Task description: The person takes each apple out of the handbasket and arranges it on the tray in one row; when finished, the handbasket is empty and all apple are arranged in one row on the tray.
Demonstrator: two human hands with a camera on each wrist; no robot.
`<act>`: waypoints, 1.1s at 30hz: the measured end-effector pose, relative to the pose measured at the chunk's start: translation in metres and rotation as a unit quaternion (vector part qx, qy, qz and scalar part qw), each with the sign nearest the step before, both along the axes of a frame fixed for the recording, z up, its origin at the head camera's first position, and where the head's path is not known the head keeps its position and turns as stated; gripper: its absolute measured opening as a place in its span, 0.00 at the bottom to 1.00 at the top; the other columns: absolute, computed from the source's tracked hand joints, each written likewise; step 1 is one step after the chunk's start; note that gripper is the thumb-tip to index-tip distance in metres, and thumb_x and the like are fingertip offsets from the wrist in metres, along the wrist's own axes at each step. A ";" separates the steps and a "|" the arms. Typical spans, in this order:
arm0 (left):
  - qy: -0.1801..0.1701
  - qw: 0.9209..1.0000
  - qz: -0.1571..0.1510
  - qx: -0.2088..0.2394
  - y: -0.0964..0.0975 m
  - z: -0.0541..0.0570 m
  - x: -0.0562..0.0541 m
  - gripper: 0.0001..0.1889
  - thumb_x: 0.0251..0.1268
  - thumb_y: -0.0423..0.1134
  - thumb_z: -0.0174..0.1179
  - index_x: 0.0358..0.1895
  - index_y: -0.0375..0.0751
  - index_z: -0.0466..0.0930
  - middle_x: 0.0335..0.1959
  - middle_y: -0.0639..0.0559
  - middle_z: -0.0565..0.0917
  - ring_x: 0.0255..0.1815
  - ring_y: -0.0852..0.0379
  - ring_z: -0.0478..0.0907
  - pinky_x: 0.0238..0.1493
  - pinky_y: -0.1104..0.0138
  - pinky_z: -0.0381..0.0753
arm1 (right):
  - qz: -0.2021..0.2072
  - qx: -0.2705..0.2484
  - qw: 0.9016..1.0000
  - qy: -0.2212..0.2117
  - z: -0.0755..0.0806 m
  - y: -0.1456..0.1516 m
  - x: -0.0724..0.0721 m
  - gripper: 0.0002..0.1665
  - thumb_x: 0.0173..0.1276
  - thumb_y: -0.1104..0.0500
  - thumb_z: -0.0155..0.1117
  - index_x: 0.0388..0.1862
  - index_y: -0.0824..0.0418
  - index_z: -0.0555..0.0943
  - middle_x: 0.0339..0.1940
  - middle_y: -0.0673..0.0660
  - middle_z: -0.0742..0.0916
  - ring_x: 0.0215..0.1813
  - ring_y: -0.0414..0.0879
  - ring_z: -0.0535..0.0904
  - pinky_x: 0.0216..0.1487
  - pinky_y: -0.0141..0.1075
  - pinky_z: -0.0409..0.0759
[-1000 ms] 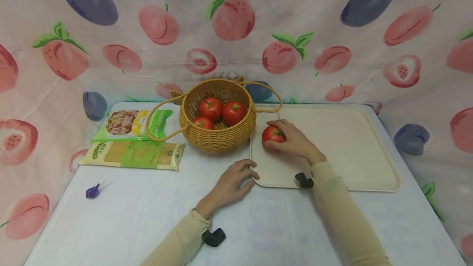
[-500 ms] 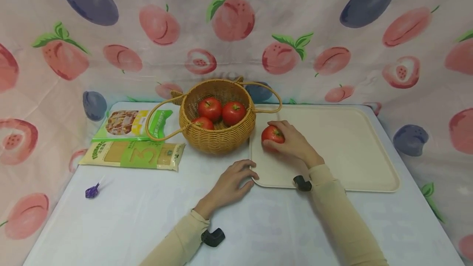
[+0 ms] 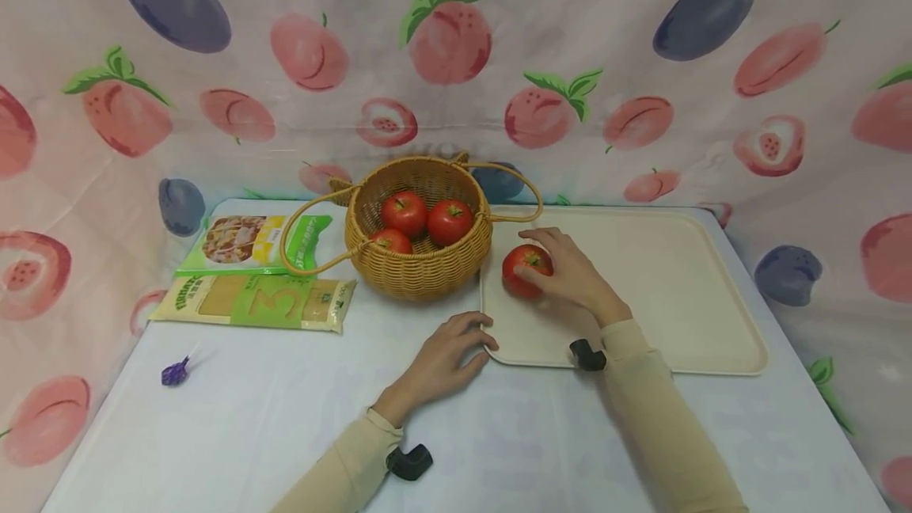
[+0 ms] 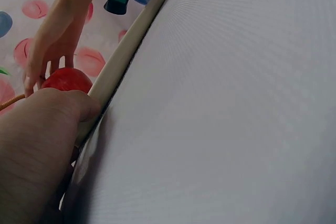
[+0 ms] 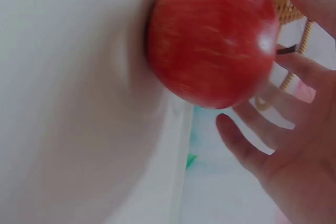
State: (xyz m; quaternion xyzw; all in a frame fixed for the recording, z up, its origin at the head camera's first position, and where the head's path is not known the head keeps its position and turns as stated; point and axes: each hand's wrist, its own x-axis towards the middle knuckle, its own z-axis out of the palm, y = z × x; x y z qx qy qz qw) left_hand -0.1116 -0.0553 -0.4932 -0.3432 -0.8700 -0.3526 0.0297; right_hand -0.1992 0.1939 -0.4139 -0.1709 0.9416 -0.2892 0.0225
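At far left on a table under a white cloth point(image 3: 249, 410), a small purple object with a thin pale stick point(image 3: 174, 373) lies in front of a long, flat, yellow-and-green plastic packet marked "3" point(image 3: 249, 303). A green-and-white plastic packet with a food picture point(image 3: 235, 244) lies just behind it. Next, a round, golden-brown wicker basket with two looped handles point(image 3: 420, 275) holds three red apples point(image 3: 404, 214). In front of it, a person's left hand point(image 3: 443, 355), fingers slightly spread, reaches the near left corner of a rectangular cream tray with a raised rim point(image 3: 677, 291).

On the tray's left part, just right of the basket, a round, glossy red apple point(image 3: 525, 255) sits stem up. The person's right hand point(image 3: 573, 275) curves loosely over it from the right, thumb and fingers spread; in the right wrist view, the palm stands apart from the fruit, though whether every fingertip is clear cannot be told. Beige sleeves point(image 3: 663, 418) cover both forearms.
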 end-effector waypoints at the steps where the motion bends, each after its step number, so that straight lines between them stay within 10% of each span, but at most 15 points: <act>1: 0.001 1.000 0.000 0.000 0.000 0.000 0.000 0.07 0.63 0.41 0.59 0.42 0.57 0.81 0.60 0.57 0.73 0.66 0.59 0.66 0.63 0.58 0.69 | 0.002 -0.007 1.000 0.012 0.002 0.000 0.000 0.37 0.61 0.36 0.61 0.66 0.48 0.67 0.65 0.54 0.71 0.66 0.52 0.66 0.64 0.56 0.67; 14: -0.003 1.000 -0.001 -0.006 0.001 -0.001 0.000 0.07 0.64 0.41 0.58 0.43 0.58 0.80 0.60 0.58 0.73 0.65 0.60 0.66 0.64 0.59 0.69 | 0.004 -0.081 0.987 0.137 0.021 0.000 -0.009 0.20 0.66 0.52 0.61 0.55 0.55 0.76 0.53 0.54 0.79 0.59 0.49 0.72 0.58 0.49 0.72; 33: 0.007 1.000 -0.002 0.000 0.001 0.000 0.000 0.07 0.63 0.40 0.59 0.43 0.57 0.80 0.59 0.56 0.73 0.65 0.58 0.67 0.62 0.58 0.70 | 0.091 -0.092 0.983 0.131 0.048 -0.017 -0.025 0.18 0.67 0.57 0.60 0.56 0.56 0.75 0.53 0.54 0.79 0.57 0.48 0.72 0.59 0.49 0.71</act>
